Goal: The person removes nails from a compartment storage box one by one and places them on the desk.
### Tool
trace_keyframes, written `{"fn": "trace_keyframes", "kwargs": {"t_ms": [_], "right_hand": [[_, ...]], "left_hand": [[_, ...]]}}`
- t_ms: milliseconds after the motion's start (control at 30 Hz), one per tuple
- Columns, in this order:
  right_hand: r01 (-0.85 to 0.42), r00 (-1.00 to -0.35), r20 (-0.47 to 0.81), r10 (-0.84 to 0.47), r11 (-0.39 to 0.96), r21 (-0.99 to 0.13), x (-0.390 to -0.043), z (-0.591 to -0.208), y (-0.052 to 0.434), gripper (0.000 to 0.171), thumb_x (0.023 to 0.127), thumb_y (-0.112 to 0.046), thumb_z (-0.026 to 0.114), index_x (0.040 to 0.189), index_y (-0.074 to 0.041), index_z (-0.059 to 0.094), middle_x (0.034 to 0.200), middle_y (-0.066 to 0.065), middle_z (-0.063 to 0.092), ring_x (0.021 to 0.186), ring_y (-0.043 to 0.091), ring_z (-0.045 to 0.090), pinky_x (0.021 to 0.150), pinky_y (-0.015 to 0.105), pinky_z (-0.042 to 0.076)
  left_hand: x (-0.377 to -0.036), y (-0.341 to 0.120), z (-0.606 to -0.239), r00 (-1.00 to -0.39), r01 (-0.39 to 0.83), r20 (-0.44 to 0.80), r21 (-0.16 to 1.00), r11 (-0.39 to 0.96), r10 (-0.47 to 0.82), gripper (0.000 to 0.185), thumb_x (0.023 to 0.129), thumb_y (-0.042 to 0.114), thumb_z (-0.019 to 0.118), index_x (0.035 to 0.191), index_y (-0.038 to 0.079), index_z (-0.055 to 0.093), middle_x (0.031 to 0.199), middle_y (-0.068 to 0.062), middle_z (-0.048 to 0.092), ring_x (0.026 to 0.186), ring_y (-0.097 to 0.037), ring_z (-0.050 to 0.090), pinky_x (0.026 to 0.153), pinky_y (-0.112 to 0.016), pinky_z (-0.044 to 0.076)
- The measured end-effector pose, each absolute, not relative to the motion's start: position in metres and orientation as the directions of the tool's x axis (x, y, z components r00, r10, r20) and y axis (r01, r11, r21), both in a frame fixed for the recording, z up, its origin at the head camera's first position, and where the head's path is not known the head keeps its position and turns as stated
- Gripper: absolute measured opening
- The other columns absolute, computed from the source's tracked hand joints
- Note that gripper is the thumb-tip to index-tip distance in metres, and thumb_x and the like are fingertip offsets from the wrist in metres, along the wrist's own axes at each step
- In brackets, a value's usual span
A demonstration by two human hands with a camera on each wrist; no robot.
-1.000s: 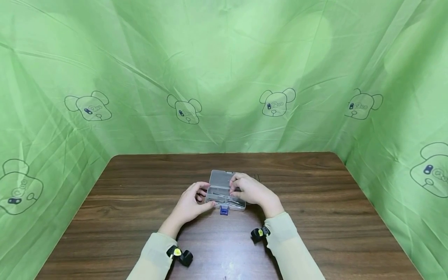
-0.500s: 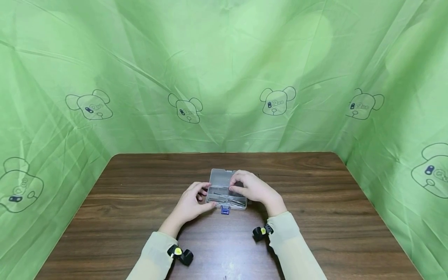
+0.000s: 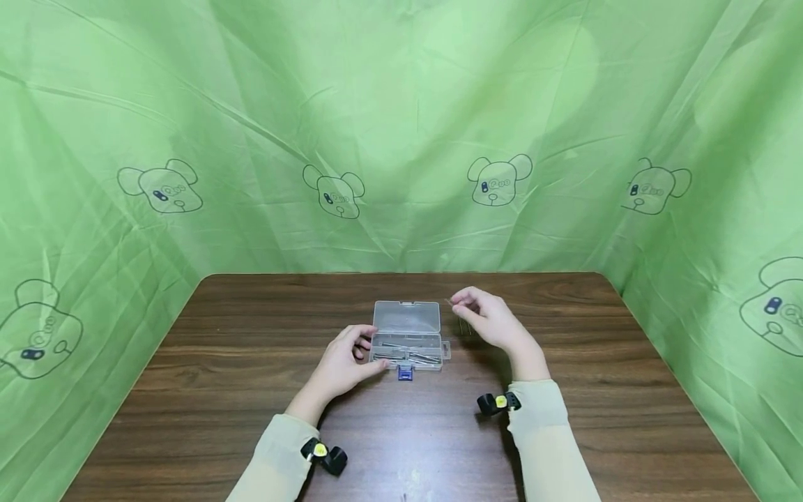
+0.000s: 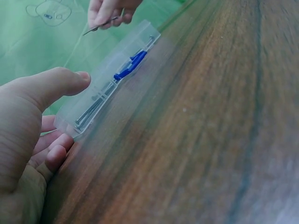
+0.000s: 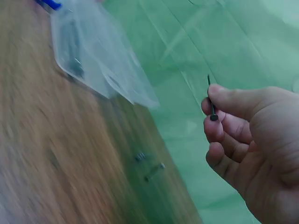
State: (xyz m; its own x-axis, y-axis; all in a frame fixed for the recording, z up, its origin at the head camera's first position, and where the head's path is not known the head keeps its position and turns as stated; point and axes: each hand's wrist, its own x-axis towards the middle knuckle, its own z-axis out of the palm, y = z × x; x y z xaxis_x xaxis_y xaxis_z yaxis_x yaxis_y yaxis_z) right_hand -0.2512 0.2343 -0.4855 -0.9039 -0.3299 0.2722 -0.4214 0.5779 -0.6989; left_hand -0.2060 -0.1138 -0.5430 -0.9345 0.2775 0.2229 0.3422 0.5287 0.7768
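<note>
A clear plastic compartment box point(image 3: 426, 367) stands on the table with its lid point(image 3: 408, 318) folded back. Long metal nails point(image 4: 88, 112) lie in its compartments. My left hand point(image 3: 341, 362) holds the box's left end, thumb at the front edge and fingers curled along the side and back. Off to the right of the lid, my right hand point(image 3: 492, 322) pinches a single dark nail point(image 5: 211, 100) between thumb and fingers, its flat head pointing down in the right wrist view. Two more nails point(image 5: 154, 172) lie on the table near this hand.
A blue latch point(image 3: 405, 373) hangs from the box's front side, and a clear hanging tab point(image 3: 446, 350) juts from its right end. The brown wooden table point(image 3: 251, 418) reaches back to a green cloth point(image 3: 401, 139) enclosing it on the sides.
My right hand has lifted out of the box and moved right and away, carrying a nail, which uncovers the lid and the right compartments. The left hand keeps its hold on the box.
</note>
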Motion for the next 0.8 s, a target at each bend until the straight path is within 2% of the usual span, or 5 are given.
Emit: {"fn": "trace_keyframes", "kwargs": {"t_ms": [133, 267, 500, 800], "right_hand": [[-0.379, -0.925, 0.273, -0.263, 0.612, -0.694, -0.253, -0.488, 0.254, 0.028, 0.109, -0.014, 0.069, 0.137, -0.009, 0.071, 0.105, 0.009, 0.077, 0.088, 0.019, 0.067, 0.079, 0.036, 0.054], [-0.338, -0.941, 0.238, -0.241, 0.643, -0.688, -0.254, -0.491, 0.264, 0.031, 0.109, -0.011, 0.067, 0.14, -0.01, 0.07, 0.104, 0.014, 0.075, 0.083, 0.018, 0.064, 0.074, 0.036, 0.052], [-0.294, -0.955, 0.167, -0.245, 0.698, -0.653, -0.252, -0.498, 0.275, 0.045, 0.109, -0.007, 0.064, 0.153, -0.01, 0.058, 0.102, 0.01, 0.075, 0.08, 0.017, 0.063, 0.079, 0.042, 0.052], [-0.217, -0.975, 0.117, -0.187, 0.717, -0.663, -0.252, -0.518, 0.279, 0.036, 0.106, -0.011, 0.066, 0.141, -0.001, 0.065, 0.097, 0.004, 0.071, 0.07, 0.013, 0.058, 0.07, 0.034, 0.049]], "left_hand": [[-0.206, -0.114, -0.543, -0.933, 0.348, 0.232, 0.779, 0.522, 0.276, 0.068, 0.083, 0.032, 0.097, 0.14, 0.01, 0.068, 0.113, 0.0, 0.068, 0.087, -0.012, 0.063, 0.08, -0.03, 0.054], [-0.206, -0.114, -0.543, -0.935, 0.34, 0.224, 0.782, 0.522, 0.274, 0.068, 0.084, 0.033, 0.097, 0.14, 0.01, 0.068, 0.114, -0.001, 0.069, 0.088, -0.013, 0.063, 0.081, -0.031, 0.055], [-0.207, -0.115, -0.544, -0.937, 0.335, 0.219, 0.778, 0.532, 0.271, 0.068, 0.083, 0.033, 0.097, 0.14, 0.01, 0.068, 0.115, 0.0, 0.068, 0.088, -0.012, 0.063, 0.081, -0.03, 0.054], [-0.206, -0.114, -0.542, -0.935, 0.339, 0.217, 0.775, 0.533, 0.28, 0.068, 0.083, 0.034, 0.098, 0.14, 0.011, 0.068, 0.117, 0.001, 0.069, 0.089, -0.012, 0.063, 0.082, -0.031, 0.054]]}}
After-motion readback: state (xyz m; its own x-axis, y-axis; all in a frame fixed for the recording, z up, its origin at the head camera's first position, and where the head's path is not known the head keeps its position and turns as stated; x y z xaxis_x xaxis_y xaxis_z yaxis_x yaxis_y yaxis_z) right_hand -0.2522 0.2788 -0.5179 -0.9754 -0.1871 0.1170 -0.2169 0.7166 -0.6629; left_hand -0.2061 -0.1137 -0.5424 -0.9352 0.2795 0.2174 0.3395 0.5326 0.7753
